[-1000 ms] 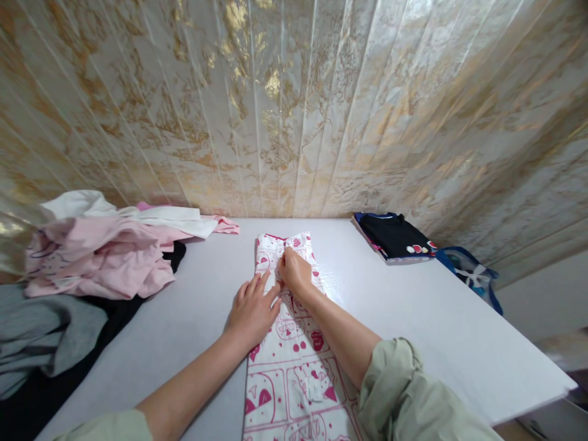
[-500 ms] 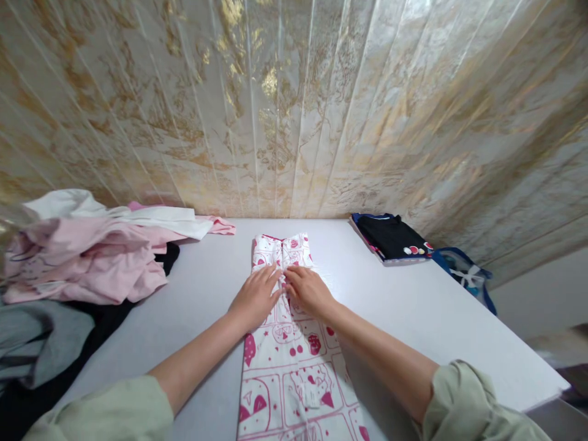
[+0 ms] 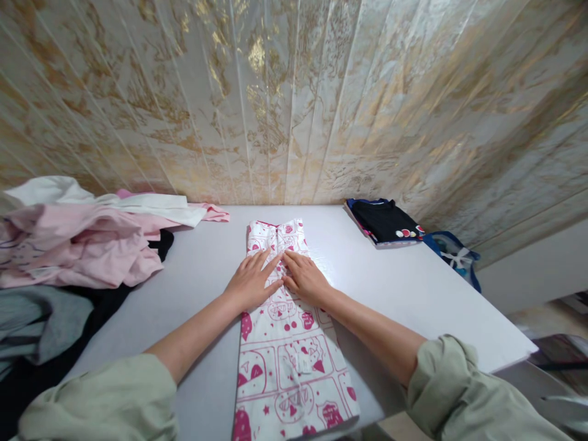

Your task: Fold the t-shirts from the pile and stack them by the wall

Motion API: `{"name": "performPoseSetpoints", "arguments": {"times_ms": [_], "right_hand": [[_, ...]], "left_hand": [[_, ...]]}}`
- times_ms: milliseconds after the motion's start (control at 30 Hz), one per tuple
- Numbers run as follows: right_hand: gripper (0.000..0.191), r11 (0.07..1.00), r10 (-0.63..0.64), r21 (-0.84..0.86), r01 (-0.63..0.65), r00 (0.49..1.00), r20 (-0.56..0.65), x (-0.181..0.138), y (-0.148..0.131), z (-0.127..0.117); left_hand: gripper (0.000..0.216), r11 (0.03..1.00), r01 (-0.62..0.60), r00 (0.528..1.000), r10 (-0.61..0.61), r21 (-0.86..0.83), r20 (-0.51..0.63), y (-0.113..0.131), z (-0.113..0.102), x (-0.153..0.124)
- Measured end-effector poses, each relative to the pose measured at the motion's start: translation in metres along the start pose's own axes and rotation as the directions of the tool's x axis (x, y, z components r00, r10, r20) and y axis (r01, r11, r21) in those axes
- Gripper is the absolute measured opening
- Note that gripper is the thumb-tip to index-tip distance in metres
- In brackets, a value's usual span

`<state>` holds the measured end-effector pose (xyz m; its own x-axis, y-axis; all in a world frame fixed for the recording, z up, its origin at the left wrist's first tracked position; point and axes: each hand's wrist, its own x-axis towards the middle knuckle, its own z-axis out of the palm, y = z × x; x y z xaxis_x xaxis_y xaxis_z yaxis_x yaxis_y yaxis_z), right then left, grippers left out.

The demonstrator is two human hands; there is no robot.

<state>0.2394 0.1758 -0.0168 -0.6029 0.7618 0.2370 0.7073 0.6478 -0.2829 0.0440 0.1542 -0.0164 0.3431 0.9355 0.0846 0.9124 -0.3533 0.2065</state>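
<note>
Right hand [image 3: 305, 278] is off the collar end and now lies flat beside the left hand [image 3: 250, 282]. Both are palm down, fingers loosely spread, on the pink-print garment [image 3: 294, 361]. It lies as a long folded strip mid-table [image 3: 413, 288]. The clothes pile [image 3: 78, 251] hasn't moved.

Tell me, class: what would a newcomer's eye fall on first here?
First, the left hand and right hand, pressed flat side by side on a long white garment with pink prints laid down the middle of the white table. Next, the loose pile of pink and white clothes at the table's left, and a folded black garment at the far right corner.
</note>
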Motion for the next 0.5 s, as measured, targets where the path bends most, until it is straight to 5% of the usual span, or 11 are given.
{"name": "performPoseSetpoints", "arguments": {"times_ms": [200, 367, 500], "right_hand": [[0.036, 0.986, -0.018, 0.166, 0.029, 0.997, -0.07, -0.071, -0.001, -0.046], [0.027, 0.952, -0.033, 0.305, -0.005, 0.992, 0.121, -0.152, -0.027, -0.078], [0.032, 0.939, -0.091, 0.343, 0.009, 0.97, 0.226, -0.187, -0.051, -0.084]], "left_hand": [[0.045, 0.979, -0.118, 0.991, 0.105, -0.168, -0.088, 0.009, -0.028, -0.073], [0.024, 0.918, -0.283, 0.959, 0.272, -0.277, -0.079, 0.031, -0.045, -0.153], [0.042, 0.917, -0.36, 0.931, 0.342, -0.171, -0.127, 0.045, -0.033, -0.189]]}}
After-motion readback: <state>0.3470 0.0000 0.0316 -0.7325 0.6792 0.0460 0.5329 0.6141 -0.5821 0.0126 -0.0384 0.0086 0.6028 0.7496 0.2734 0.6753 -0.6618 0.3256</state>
